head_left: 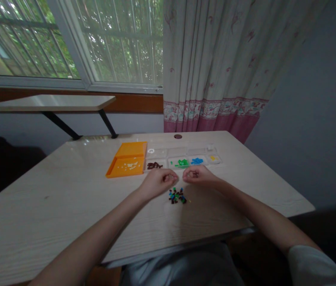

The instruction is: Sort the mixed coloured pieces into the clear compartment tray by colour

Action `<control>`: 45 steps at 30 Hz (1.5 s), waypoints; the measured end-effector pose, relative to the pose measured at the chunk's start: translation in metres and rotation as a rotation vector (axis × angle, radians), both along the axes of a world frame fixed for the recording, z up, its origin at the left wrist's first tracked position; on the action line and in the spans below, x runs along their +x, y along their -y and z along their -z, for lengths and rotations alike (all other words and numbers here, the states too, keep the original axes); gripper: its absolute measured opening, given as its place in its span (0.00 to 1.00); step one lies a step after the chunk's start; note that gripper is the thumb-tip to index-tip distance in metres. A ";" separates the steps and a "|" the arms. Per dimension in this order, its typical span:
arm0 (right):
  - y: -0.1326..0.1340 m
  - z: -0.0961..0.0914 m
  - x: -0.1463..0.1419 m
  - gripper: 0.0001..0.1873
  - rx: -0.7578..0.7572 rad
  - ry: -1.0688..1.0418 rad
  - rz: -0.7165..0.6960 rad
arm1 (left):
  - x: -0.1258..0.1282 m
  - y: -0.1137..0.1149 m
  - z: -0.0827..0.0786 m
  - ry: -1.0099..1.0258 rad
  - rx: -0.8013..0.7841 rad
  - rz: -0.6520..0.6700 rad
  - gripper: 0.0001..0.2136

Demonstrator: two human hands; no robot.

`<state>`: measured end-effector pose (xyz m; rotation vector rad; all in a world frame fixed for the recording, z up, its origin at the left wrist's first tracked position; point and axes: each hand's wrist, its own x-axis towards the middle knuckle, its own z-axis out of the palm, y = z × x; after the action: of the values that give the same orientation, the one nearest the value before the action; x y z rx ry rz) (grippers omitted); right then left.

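My left hand and my right hand hover side by side over the table, both with fingers curled into a pinch. What either holds is too small to make out. Just below them lies a small pile of mixed coloured beads. Behind the hands stands a clear compartment tray with dark brown beads, green beads, blue beads and yellow beads in separate cells.
An orange tray with a few white bits lies left of the clear tray. The wooden table has a cable hole at the back. A window, a shelf and a curtain stand behind.
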<state>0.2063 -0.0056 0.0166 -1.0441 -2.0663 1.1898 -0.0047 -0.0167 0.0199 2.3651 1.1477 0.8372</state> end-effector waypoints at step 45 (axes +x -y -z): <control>0.008 -0.008 0.011 0.12 0.040 0.390 -0.463 | -0.015 0.001 -0.014 0.280 0.461 -0.240 0.06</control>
<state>0.2169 -0.0132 0.0251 -0.8526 -2.7344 1.2204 -0.0193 -0.0174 0.0343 2.3666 1.2351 1.6111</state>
